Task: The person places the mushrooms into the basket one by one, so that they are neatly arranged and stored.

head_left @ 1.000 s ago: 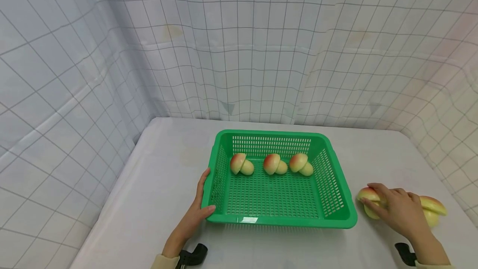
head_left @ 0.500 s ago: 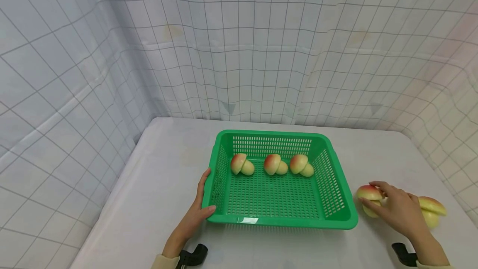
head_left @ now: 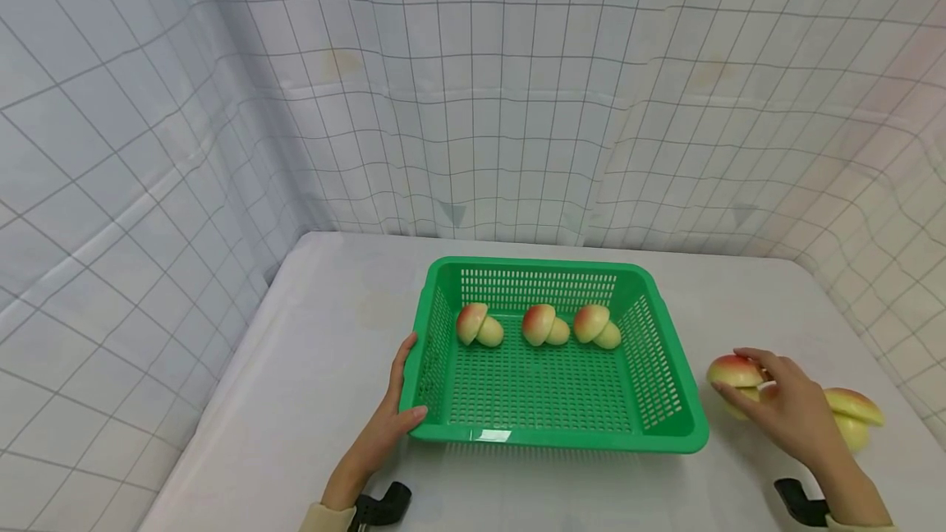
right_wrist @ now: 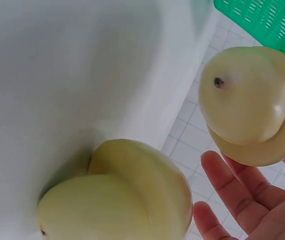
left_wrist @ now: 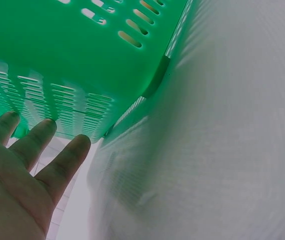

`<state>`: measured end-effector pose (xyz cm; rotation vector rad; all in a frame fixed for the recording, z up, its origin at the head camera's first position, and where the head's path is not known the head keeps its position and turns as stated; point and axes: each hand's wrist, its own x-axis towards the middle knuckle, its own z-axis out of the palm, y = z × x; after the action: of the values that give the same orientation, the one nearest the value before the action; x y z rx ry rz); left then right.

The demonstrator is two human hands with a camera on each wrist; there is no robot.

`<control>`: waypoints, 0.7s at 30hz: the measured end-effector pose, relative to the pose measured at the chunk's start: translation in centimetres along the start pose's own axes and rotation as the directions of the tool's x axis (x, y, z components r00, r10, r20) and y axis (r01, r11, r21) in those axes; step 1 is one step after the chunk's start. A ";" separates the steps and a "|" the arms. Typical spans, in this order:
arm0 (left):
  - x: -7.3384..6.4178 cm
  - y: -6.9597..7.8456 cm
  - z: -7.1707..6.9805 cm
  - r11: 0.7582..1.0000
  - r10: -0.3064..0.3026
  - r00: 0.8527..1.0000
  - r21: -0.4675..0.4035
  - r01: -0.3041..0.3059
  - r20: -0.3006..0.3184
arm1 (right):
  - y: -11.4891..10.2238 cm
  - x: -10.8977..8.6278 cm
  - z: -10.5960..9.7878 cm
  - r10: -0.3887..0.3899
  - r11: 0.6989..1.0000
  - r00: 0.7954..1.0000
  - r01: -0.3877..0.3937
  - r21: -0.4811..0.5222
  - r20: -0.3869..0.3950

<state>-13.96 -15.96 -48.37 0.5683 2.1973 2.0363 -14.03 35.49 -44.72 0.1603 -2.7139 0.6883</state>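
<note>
My right hand [head_left: 794, 413] holds a toy mushroom [head_left: 733, 371] between thumb and fingers, right of the basket. Its cap is red and yellow; in the right wrist view the pale stem [right_wrist: 247, 95] faces the camera, with a dark spot on its end. Behind the fingers shows a bit of another mushroom [head_left: 769, 392]. My left hand [head_left: 380, 433] rests against the left side of a green plastic basket [head_left: 554, 439], thumb over the near corner. In the left wrist view its straight, spread fingers [left_wrist: 65, 167] touch the slotted outer wall.
Three similar mushrooms [head_left: 479, 325] stand in a row along the far side inside the basket. Another mushroom [head_left: 853, 417] lies right of my right hand. White cloth covers the table [head_left: 325, 335], and gridded white curtains [head_left: 517, 105] enclose it at the back and sides.
My right hand has moved slightly up and away with the mushroom, uncovering part of the one behind the fingers. The left hand and the basket have stayed nearly still.
</note>
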 end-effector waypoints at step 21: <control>0.1 -0.1 0.0 1.000 0.010 1.000 -0.007 -0.010 0.005 | -2.3 0.9 -0.9 -0.057 0.986 0.972 0.090 0.139 -0.226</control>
<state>-14.07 -15.98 -48.48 0.5838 2.1885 2.0437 -14.16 33.93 -42.63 0.2060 -2.4322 0.8345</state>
